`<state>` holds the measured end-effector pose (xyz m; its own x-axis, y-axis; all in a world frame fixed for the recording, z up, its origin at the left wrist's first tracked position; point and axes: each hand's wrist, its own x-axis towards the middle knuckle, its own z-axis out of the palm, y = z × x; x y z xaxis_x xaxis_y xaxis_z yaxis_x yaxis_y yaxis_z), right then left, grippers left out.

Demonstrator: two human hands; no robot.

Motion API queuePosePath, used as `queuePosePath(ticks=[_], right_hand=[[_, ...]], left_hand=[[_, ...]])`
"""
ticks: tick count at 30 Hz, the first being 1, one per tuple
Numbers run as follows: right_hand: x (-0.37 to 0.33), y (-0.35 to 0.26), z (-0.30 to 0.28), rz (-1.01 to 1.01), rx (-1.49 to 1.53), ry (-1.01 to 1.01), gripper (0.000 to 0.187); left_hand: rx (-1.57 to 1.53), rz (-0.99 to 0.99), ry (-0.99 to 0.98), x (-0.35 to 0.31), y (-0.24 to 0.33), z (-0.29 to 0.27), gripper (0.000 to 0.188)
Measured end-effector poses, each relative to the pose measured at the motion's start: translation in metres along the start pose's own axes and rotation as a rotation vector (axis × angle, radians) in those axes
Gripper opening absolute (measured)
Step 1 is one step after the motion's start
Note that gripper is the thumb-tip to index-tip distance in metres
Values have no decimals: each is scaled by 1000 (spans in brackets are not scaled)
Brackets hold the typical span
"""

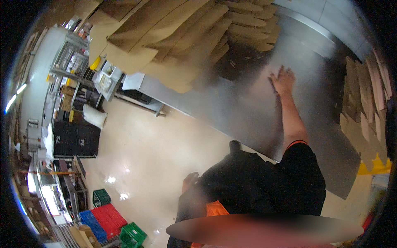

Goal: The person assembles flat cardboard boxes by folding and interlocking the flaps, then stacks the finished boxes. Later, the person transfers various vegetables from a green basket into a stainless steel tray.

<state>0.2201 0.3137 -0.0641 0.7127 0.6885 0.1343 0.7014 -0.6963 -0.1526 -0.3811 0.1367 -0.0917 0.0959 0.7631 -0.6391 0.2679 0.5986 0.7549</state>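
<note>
My right hand (284, 80) reaches forward over a stainless steel table (252, 111), its fingers spread and nothing held; it seems to lie on the metal. Just beyond it and to the left, a tall pile of flat brown cardboard pieces (178, 37) fans out in overlapping layers over the table. Another upright stack of cardboard (364, 95) stands at the table's right side. Low beside my body hangs my left hand (190, 181), away from the table. Its fingers are small and partly hidden, so their pose is unclear.
Tiled floor (140, 140) stretches left of the table. Red crates (108, 221), a blue crate (93, 225) and green crates (132, 235) stand at lower left. Black bins (76, 139) and a white sack (94, 116) sit farther left, near steel shelving (66, 53).
</note>
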Motion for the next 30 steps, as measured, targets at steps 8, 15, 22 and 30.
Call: queuePosePath(ticks=[8, 15, 22, 30], right_hand=[[35, -146, 34, -325, 70, -24, 81], [16, -179, 51, -506, 99, -221, 76], [38, -115, 38, -35, 138, 48, 72], [0, -185, 51, -567, -53, -162, 60]], left_hand=[[69, -6, -17, 64, 116, -9, 37], [159, 15, -306, 123, 154, 5, 40], [174, 3, -418, 152, 181, -18, 46], [-80, -198, -596, 159, 175, -19, 62]])
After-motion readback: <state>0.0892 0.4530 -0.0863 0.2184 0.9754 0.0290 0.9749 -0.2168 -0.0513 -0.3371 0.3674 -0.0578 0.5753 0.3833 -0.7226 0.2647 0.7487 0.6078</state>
